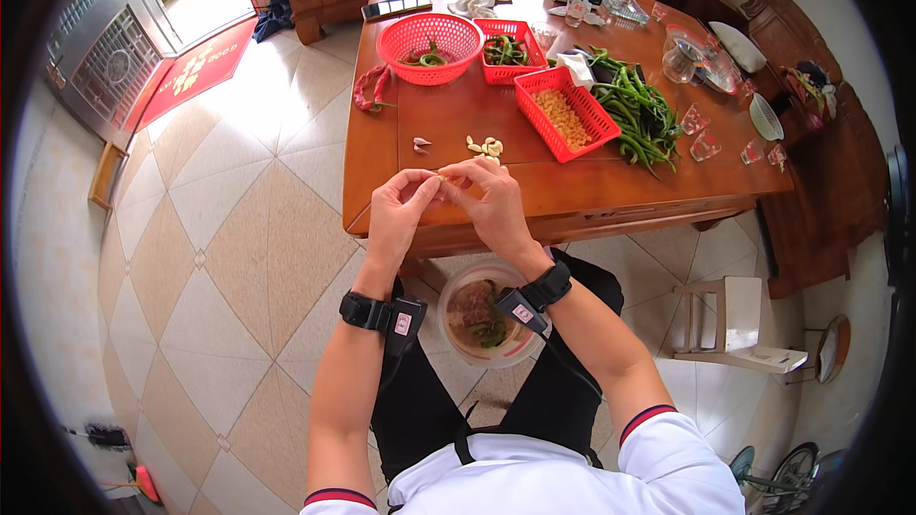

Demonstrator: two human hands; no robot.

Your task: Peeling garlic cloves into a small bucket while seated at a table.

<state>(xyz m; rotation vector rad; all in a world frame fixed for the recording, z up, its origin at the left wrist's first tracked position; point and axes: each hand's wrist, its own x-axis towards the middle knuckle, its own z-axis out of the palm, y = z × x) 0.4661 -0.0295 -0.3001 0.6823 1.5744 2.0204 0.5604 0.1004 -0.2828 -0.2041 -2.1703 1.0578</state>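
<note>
My left hand (402, 206) and my right hand (492, 199) meet fingertip to fingertip over the near edge of the wooden table (458, 118). A small garlic clove (441, 179) is pinched between them, mostly hidden by the fingers. Just beyond my right hand lies a small pile of peeled garlic cloves (489, 148). Two unpeeled, purplish cloves (421, 146) rest farther left. Below my wrists, a white plastic bin (445, 332) holding brown and green scraps stands on the floor between my legs.
Across the table are a round red basket (431, 75) with green peppers, dried red chillies (371, 91), a small red basket (512, 73) of peppers, a red basket (565, 150) of yellow bits, a green chilli heap (637, 114), and glasses (705, 146). A white chair (741, 322) stands right.
</note>
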